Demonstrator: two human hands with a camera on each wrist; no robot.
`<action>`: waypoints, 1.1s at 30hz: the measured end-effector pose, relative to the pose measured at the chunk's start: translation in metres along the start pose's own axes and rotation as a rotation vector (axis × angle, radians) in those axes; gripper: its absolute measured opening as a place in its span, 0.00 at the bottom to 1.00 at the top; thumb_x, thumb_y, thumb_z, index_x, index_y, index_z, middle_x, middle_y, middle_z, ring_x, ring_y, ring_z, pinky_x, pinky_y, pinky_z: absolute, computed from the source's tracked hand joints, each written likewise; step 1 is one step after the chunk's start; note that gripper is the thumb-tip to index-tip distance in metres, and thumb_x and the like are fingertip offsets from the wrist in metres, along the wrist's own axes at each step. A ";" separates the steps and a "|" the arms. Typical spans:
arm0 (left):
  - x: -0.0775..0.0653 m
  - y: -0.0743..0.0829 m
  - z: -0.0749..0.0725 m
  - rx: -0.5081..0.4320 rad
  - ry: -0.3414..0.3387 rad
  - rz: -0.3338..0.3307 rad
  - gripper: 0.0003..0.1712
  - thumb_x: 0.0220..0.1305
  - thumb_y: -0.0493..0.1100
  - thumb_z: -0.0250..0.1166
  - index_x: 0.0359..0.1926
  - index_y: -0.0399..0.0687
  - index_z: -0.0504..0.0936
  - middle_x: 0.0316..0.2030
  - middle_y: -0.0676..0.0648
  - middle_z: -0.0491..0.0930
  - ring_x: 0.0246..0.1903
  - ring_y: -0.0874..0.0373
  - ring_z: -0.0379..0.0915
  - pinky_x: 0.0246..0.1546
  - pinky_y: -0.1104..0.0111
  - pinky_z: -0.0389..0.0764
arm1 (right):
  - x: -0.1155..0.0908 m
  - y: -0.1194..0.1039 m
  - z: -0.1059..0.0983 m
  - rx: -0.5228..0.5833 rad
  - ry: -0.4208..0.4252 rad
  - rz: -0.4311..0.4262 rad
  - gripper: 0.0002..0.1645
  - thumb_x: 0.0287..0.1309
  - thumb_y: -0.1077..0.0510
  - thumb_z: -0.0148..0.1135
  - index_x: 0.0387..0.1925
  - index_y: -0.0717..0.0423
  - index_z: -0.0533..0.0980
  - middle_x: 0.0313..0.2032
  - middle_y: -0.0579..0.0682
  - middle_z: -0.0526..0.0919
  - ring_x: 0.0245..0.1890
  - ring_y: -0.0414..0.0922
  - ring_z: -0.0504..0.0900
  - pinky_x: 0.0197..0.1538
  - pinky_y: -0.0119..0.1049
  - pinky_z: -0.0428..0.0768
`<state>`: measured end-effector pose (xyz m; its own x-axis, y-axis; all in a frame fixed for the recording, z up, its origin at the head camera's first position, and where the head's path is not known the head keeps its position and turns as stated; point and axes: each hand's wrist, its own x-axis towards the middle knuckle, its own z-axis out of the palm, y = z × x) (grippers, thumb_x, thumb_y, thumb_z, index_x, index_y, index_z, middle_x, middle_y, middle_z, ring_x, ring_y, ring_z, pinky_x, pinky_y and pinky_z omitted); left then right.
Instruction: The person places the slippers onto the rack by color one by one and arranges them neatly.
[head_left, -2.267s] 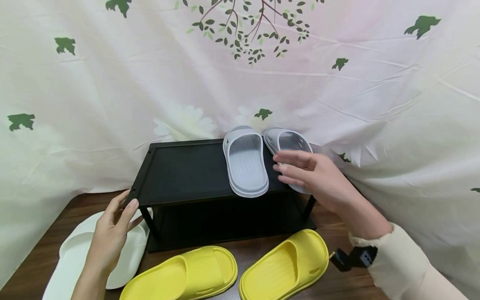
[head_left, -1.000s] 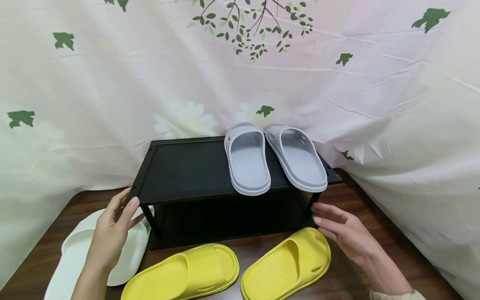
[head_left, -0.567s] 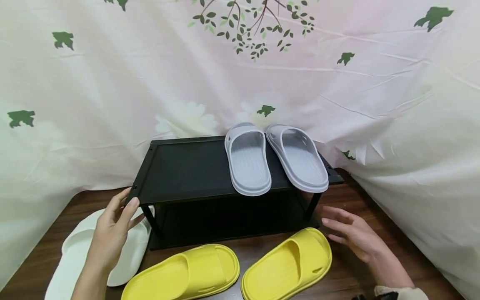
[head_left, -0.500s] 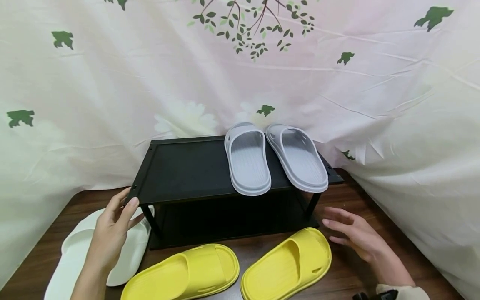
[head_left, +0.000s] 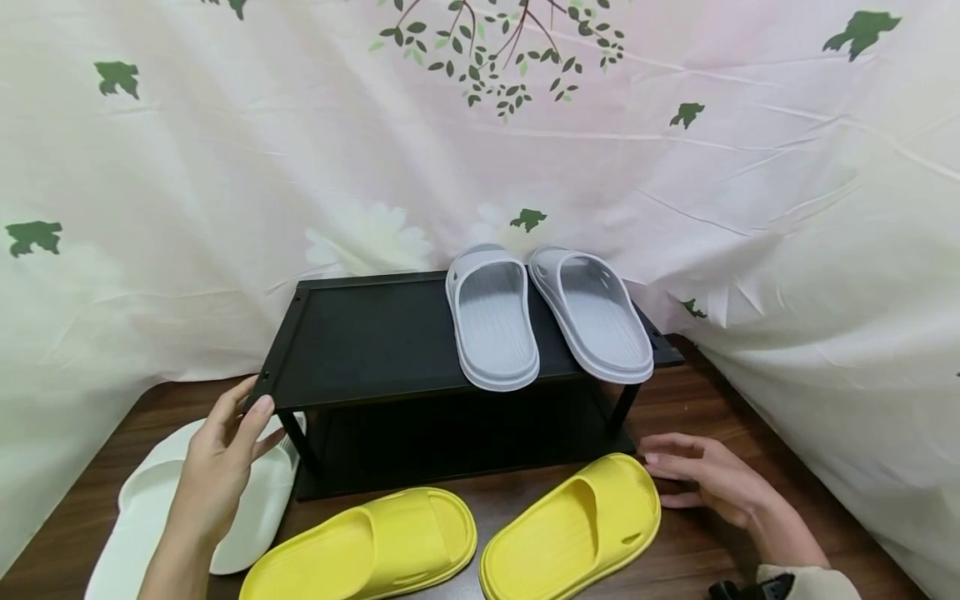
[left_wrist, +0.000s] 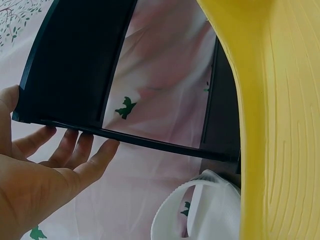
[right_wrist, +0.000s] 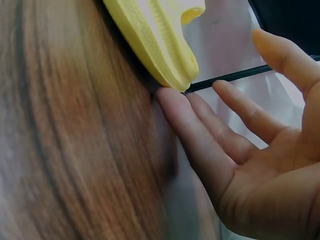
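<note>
A black two-tier shoe rack (head_left: 367, 342) stands on the wooden floor. My left hand (head_left: 215, 467) holds its front left corner, thumb at the front edge and fingers along the side, as the left wrist view also shows. Two grey slippers (head_left: 497, 329) sit side by side on the right half of the top shelf. Low beside the toe of the right yellow slipper (head_left: 573, 533) is my right hand (head_left: 708, 475), its fingers loosely extended and holding nothing. In the right wrist view its fingertips are close to that slipper; whether they touch, I cannot tell.
Another yellow slipper (head_left: 375, 546) lies before the rack. White slippers (head_left: 150, 508) lie at the left, partly behind my left arm. A patterned cloth (head_left: 480, 158) hangs close behind the rack and along both sides. The rack's lower shelf (head_left: 450, 442) is in deep shadow.
My right hand has come down from the right grey slipper, past the rack's right front leg, to the floor by the yellow slipper. My left hand has stayed on the rack's corner.
</note>
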<state>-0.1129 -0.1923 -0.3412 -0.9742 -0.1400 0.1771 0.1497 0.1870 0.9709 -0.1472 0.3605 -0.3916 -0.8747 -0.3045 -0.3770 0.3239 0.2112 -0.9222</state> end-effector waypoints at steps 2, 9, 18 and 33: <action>0.000 0.000 0.000 -0.007 0.001 0.001 0.30 0.69 0.50 0.53 0.69 0.50 0.57 0.62 0.44 0.60 0.52 0.74 0.68 0.43 0.82 0.80 | 0.001 0.001 0.001 -0.010 0.001 -0.004 0.36 0.63 0.53 0.57 0.64 0.70 0.59 0.55 0.52 0.76 0.50 0.42 0.80 0.50 0.51 0.82; -0.001 -0.001 -0.001 -0.023 0.001 -0.005 0.30 0.69 0.49 0.53 0.69 0.50 0.58 0.63 0.44 0.60 0.52 0.74 0.68 0.43 0.82 0.80 | 0.008 0.004 0.008 -0.117 0.109 0.010 0.40 0.54 0.56 0.67 0.62 0.71 0.61 0.56 0.64 0.71 0.46 0.45 0.81 0.47 0.45 0.84; 0.000 0.000 0.000 0.017 0.002 -0.006 0.31 0.69 0.51 0.53 0.69 0.51 0.57 0.63 0.43 0.59 0.52 0.74 0.68 0.43 0.82 0.80 | 0.009 0.008 0.005 -0.120 0.028 -0.026 0.37 0.59 0.58 0.61 0.62 0.76 0.58 0.52 0.60 0.79 0.46 0.44 0.81 0.46 0.42 0.85; -0.001 0.000 0.000 -0.026 -0.002 0.009 0.30 0.69 0.49 0.53 0.69 0.51 0.58 0.60 0.50 0.63 0.51 0.74 0.69 0.43 0.82 0.80 | 0.007 0.014 -0.012 0.126 -0.146 -0.060 0.21 0.65 0.64 0.52 0.59 0.60 0.68 0.48 0.47 0.81 0.46 0.43 0.81 0.51 0.41 0.83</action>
<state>-0.1124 -0.1918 -0.3417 -0.9731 -0.1360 0.1857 0.1629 0.1629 0.9731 -0.1533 0.3726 -0.4058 -0.8352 -0.4463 -0.3215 0.3236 0.0740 -0.9433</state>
